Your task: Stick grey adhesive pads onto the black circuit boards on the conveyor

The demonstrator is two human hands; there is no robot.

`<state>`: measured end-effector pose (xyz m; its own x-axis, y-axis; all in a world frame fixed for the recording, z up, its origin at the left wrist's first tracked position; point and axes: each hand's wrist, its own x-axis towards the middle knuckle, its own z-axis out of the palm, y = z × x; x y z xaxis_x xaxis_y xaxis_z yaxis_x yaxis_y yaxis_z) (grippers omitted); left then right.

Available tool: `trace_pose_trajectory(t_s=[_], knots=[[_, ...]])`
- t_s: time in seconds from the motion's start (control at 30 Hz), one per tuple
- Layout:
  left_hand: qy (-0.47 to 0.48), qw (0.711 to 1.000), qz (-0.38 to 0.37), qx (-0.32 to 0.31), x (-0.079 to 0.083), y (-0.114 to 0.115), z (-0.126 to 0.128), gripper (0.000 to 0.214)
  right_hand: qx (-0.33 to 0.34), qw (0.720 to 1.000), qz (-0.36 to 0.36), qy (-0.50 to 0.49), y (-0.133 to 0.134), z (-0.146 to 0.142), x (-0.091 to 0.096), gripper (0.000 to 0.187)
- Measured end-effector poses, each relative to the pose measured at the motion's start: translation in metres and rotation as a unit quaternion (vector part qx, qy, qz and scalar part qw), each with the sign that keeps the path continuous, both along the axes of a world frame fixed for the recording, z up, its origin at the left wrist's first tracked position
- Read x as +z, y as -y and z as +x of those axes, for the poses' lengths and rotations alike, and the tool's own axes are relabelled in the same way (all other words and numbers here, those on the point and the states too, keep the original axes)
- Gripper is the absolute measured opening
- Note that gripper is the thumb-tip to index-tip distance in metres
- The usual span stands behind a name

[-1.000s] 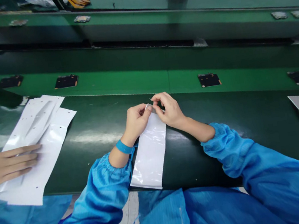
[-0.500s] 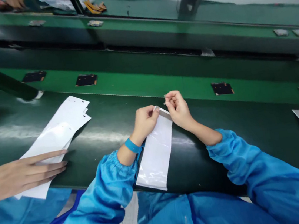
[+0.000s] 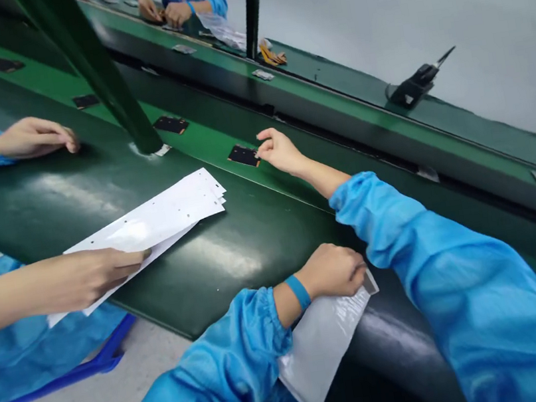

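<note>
left hand (image 3: 331, 271) pinches the top of a clear plastic bag (image 3: 320, 344). right hand (image 3: 281, 151), fingers loosely open, touches a small black flat part (image 3: 243, 155) on the green belt (image 3: 198, 141).

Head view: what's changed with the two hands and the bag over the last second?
The right hand let go of the bag and reached out to the belt, fingertips now at a dark board. The left hand kept its grip on the bag's top. The neighbour's hand still rests on the white sheets.
</note>
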<state>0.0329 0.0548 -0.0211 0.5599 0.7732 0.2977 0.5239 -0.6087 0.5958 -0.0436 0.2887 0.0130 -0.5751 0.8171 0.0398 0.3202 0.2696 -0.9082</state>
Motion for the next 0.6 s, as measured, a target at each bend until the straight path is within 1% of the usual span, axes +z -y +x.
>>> trace_pose_trajectory(t_s=[0.07,0.1,0.2,0.27,0.37,0.47,0.6], knots=[[-0.008,1.0,0.005,0.002,-0.002,0.0,0.003,0.021,0.009,1.0,-0.001,0.03,-0.008,-0.033,-0.01,0.037],[-0.009,1.0,0.009,0.004,-0.004,0.0,0.004,0.021,0.012,0.999,-0.003,0.041,-0.011,-0.045,-0.016,0.038],[-0.001,1.0,0.027,-0.005,-0.014,0.001,0.012,0.022,0.019,0.998,-0.005,0.056,-0.018,-0.064,-0.034,0.039],[0.011,0.999,0.042,-0.016,-0.019,0.001,0.017,0.024,0.026,0.998,0.001,0.052,-0.022,-0.066,-0.043,0.04],[0.031,0.997,0.062,-0.02,-0.023,0.001,0.023,0.026,0.045,0.998,0.014,0.048,-0.026,-0.061,-0.05,0.044],[0.036,0.997,0.067,-0.018,-0.02,0.001,0.024,0.028,0.057,0.997,0.021,0.053,-0.027,-0.053,-0.052,0.044],[0.017,0.997,0.07,-0.014,-0.01,0.002,0.021,0.029,0.042,0.996,0.035,0.068,-0.026,-0.044,-0.053,0.042]])
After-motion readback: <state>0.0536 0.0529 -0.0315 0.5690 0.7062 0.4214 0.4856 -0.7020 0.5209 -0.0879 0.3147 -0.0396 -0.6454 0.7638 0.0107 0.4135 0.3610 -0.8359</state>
